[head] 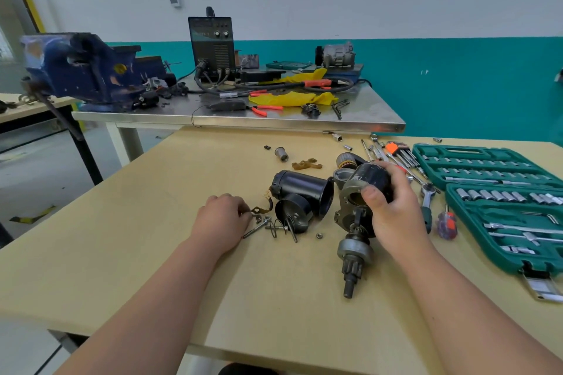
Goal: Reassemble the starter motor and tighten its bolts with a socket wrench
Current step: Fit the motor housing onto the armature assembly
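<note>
Starter motor (345,201): in pieces, on the desk (182,283), right of centre.

Main part: grey cast housing with a black barrel on top and a geared shaft (353,259) running toward me, its tip down on the desk. My right hand (393,207) wraps over the black barrel from the right, thumb across the housing face, holding it firmly.

Loose parts: black casing (301,189) on its side just left of the housing, open mouth facing it. The end cap (294,213) lies against the casing's near side. Long bolts (256,228) and a nut (319,234) sit in front of the cap.

Left hand (222,216): curled, fingertips pinching a brass tab (257,209) on a short wire that leads back to the casing.

Handling, by my judgement: the housing is heavy, rigid and nose-weighted by the shaft, and probably oily. Take it by the barrel or the cast body, never the gear. The casing is lighter and will roll. The wire and tab are the delicate items, to be guided and not pulled.

Tools: wrench (426,198) just beyond my right hand, touching nothing of the motor. The socket case (457,158) lies open further right.
</note>
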